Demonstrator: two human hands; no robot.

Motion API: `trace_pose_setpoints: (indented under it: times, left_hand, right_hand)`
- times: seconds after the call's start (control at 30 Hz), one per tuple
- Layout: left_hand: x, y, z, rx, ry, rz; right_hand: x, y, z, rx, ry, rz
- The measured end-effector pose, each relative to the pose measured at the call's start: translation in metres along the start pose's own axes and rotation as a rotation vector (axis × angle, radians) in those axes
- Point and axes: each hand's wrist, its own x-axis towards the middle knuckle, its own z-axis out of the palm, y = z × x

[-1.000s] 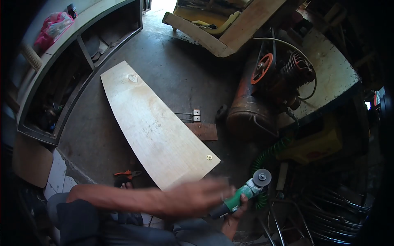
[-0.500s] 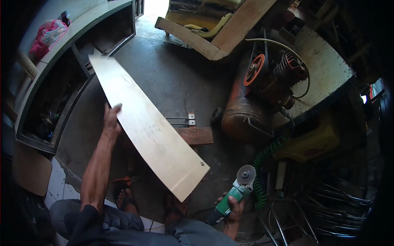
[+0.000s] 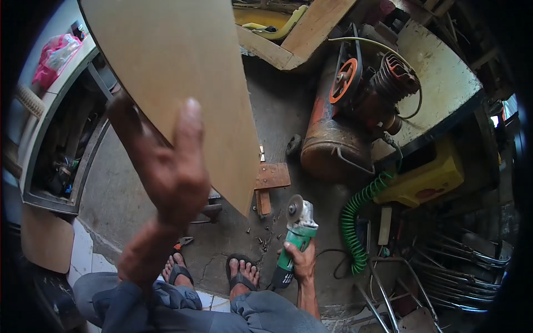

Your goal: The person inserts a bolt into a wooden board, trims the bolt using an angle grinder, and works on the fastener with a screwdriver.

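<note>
My left hand (image 3: 177, 166) grips the left edge of a long, pale wooden board (image 3: 194, 72), its thumb lying over the face. The board is raised and tilted, and its upper end runs out of view. My right hand (image 3: 300, 260) is wrapped round the green body of an angle grinder (image 3: 295, 244), whose disc (image 3: 295, 207) points up. Between the board and the grinder, a brown wooden block (image 3: 272, 176) rests on the floor. Small screws (image 3: 264, 241) lie near my right foot.
An orange-rimmed air compressor (image 3: 338, 144) stands at the right, with a green coiled hose (image 3: 350, 233) below it. Metal chair frames (image 3: 461, 272) are stacked at the lower right. Pliers (image 3: 183, 242) lie by my left foot. A shelf unit (image 3: 53, 202) stands at the left.
My left hand has lifted the board closer to the camera and turned it, so the writing no longer shows. The grinder in my right hand has moved left and up.
</note>
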Motion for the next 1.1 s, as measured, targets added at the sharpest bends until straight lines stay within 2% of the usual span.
trace_pose_setpoints:
  times: [0.1,0.17,0.2,0.27,0.33,0.37,0.53,0.57,0.63,0.67,0.73,0.77,0.9,0.97,1.0,1.07,1.1]
  left_hand:
    - [-0.024,0.013,-0.003,0.12,-0.153,0.159]
    - [-0.031,0.025,-0.007,0.488,-0.282,0.267]
    - [-0.036,0.024,-0.006,0.483,-0.284,0.275]
    - [-0.051,0.015,-0.004,0.215,-0.325,0.241]
    - [-0.06,0.018,0.0,0.406,-0.36,0.2]
    - [-0.062,0.017,0.006,0.303,-0.299,0.244]
    - [-0.067,0.02,-0.007,0.223,-0.413,0.206]
    - [-0.068,0.021,-0.009,0.228,-0.43,0.197]
    - [-0.063,0.022,-0.009,0.115,-0.29,0.097]
    - [-0.055,0.027,-0.009,0.119,-0.29,0.1]
    - [-0.03,0.036,-0.007,0.037,-0.207,-0.09]
    - [-0.017,0.03,-0.003,-0.017,-0.151,-0.113]
    - [0.027,-0.034,-0.013,-0.095,-0.154,-0.189]
    - [0.038,-0.067,-0.017,-0.302,-0.108,-0.392]
    - [0.042,-0.079,-0.022,-0.332,-0.083,-0.429]
    - [0.045,-0.096,-0.033,-0.431,-0.062,-0.541]
    - [0.043,-0.101,-0.035,-0.431,-0.017,-0.589]
  right_hand:
    - [0.02,-0.013,0.016,-0.071,-0.014,-0.039]
    - [0.04,-0.01,0.023,-0.237,-0.041,-0.167]
    - [0.043,-0.011,0.025,-0.232,-0.035,-0.172]
    - [0.056,-0.025,0.039,-0.097,-0.08,-0.031]
    - [0.07,-0.025,0.048,-0.092,-0.056,-0.01]
    - [0.081,-0.019,0.05,-0.111,-0.073,-0.042]
    - [0.103,-0.01,0.061,-0.209,-0.02,-0.025]
    - [0.097,-0.015,0.061,-0.286,0.016,-0.083]
    - [0.096,-0.004,0.058,-0.315,0.04,-0.097]
    - [0.093,0.004,0.053,-0.351,0.071,-0.093]
    - [0.07,-0.004,0.046,-0.394,0.083,-0.071]
    - [0.06,-0.004,0.04,-0.439,0.121,-0.06]
    - [0.028,-0.015,0.019,-0.625,0.259,0.021]
    - [0.021,-0.016,0.006,-0.763,0.354,0.043]
    - [0.019,-0.014,0.0,-0.762,0.364,0.054]
    - [0.017,-0.011,-0.01,-0.945,0.402,-0.102]
    - [0.016,-0.011,-0.012,-1.009,0.409,-0.031]
